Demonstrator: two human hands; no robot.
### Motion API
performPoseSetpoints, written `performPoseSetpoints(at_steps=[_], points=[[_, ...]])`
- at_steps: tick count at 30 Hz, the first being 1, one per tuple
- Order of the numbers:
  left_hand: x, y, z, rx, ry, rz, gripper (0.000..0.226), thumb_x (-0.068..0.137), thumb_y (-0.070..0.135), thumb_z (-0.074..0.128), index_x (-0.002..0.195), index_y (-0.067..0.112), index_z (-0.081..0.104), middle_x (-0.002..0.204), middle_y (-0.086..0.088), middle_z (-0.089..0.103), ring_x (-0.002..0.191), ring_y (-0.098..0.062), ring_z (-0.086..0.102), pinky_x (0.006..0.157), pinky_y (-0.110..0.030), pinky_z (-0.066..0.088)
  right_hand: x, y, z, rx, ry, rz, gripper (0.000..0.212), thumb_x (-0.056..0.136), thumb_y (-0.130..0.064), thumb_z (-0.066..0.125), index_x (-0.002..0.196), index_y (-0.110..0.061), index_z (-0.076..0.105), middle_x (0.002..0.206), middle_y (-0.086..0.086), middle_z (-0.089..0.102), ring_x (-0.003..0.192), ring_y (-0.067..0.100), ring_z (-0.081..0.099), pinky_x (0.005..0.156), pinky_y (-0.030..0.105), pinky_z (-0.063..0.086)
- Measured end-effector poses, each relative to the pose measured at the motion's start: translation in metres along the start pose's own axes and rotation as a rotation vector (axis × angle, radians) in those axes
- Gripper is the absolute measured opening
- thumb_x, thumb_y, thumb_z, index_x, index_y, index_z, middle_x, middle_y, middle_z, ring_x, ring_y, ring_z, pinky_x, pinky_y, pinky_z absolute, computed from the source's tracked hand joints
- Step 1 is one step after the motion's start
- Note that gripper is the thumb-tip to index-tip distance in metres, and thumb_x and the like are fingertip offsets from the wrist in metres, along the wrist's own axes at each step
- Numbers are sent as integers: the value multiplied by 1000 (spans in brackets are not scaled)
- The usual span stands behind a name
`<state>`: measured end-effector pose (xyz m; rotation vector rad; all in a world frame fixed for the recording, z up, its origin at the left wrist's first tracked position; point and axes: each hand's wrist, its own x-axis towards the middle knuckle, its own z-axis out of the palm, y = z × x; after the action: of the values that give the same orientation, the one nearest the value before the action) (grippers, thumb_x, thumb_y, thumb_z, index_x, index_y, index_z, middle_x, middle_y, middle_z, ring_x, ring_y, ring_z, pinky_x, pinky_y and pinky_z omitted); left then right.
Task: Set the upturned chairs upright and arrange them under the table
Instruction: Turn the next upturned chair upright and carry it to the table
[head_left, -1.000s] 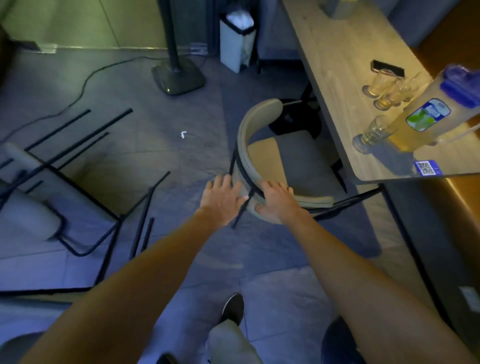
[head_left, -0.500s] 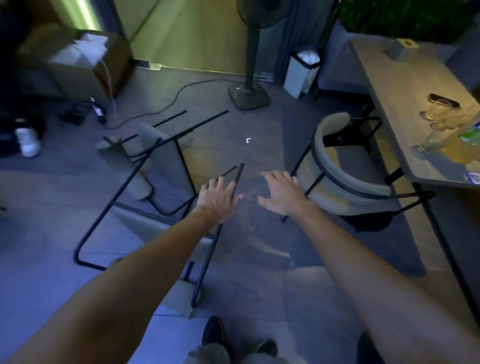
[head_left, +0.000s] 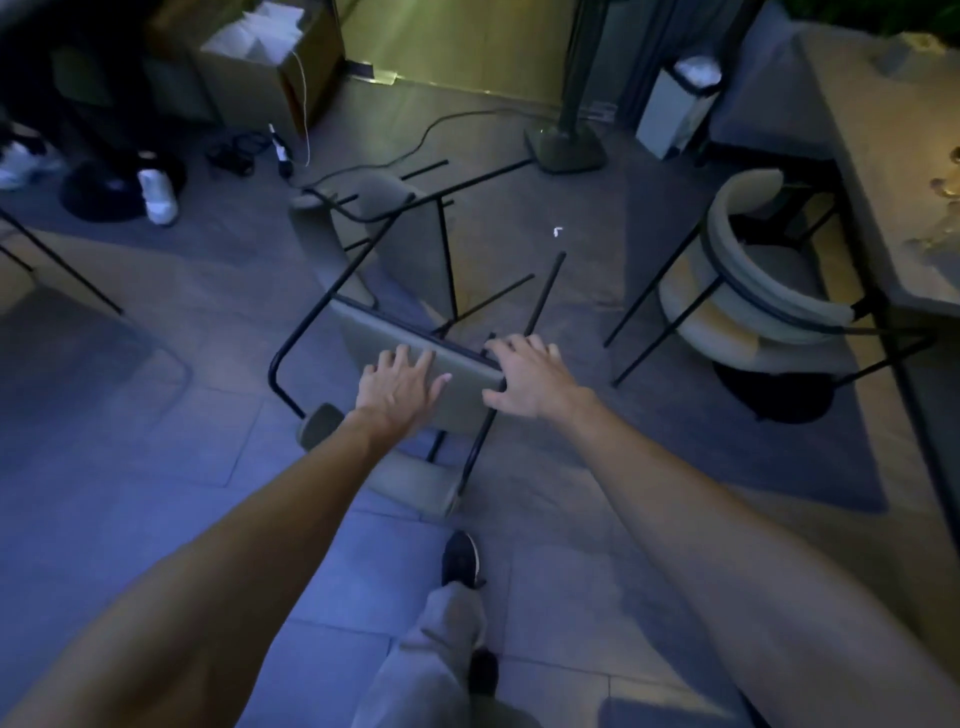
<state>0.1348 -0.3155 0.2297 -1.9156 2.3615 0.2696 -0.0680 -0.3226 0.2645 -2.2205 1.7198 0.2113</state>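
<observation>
Two grey chairs with thin black legs lie upturned on the floor ahead. The nearer upturned chair (head_left: 371, 338) has its seat tilted up toward me and its legs pointing away. My left hand (head_left: 395, 384) lies flat on that seat, fingers apart. My right hand (head_left: 530, 379) rests on the seat's right corner by a black leg, thumb at the edge. The farther upturned chair (head_left: 410, 244) lies just behind, its legs tangled with the first. An upright chair (head_left: 748, 291) stands at the wooden table (head_left: 872, 135) on the right.
A fan stand base (head_left: 566, 145) and a white bin (head_left: 675, 104) stand behind the chairs. A cable (head_left: 363, 166) runs across the floor to a cardboard box (head_left: 249, 67). A person's white shoes (head_left: 156, 195) show at the left. My dark shoe (head_left: 460, 558) is below.
My hands left the upright chair's backrest, swung left, and came down on the nearer upturned chair's seat. The view turned left, away from the table.
</observation>
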Motion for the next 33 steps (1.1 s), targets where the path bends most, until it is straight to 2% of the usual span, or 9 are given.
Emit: performPoseSetpoints(at_steps=[5,11,18,21,26,33], points=[[-54,-40,35,20,-98,-39,55,100,57,23,137,20,40,129,-15,48,116,-36,48,93,-49,42,-19,-51,45,0,-95,-12,77,82,-54,57,147,-20,32,143,12,41,131,37,34,105,52,29],[-67,-89,58,32,-167,-17,56,101,57,20,138,19,38,130,-16,47,120,-37,46,101,-49,40,-16,-88,76,1,-153,30,75,83,-54,58,146,-20,34,142,12,41,130,37,36,105,52,30],[-59,-177,74,20,-233,83,54,101,56,22,138,20,38,132,-13,45,121,-35,45,96,-48,42,30,-160,93,21,-219,142,71,84,-52,58,142,-18,37,139,14,43,127,37,38,103,52,30],[-46,-229,72,53,-268,129,52,101,55,25,136,19,39,137,-12,42,122,-34,44,96,-48,41,55,-202,91,67,-183,181,69,84,-52,58,141,-19,38,136,13,44,125,37,39,101,50,32],[-13,-299,54,166,-296,229,50,101,51,27,138,20,37,133,-12,43,118,-34,46,92,-46,41,101,-261,79,129,-120,203,69,84,-51,58,142,-20,38,137,12,45,125,37,39,101,49,34],[56,-335,37,295,-292,344,38,99,41,38,130,19,41,131,-12,43,119,-33,44,93,-45,43,164,-292,85,185,-120,219,72,83,-52,59,143,-19,38,139,12,43,126,36,39,102,49,33]])
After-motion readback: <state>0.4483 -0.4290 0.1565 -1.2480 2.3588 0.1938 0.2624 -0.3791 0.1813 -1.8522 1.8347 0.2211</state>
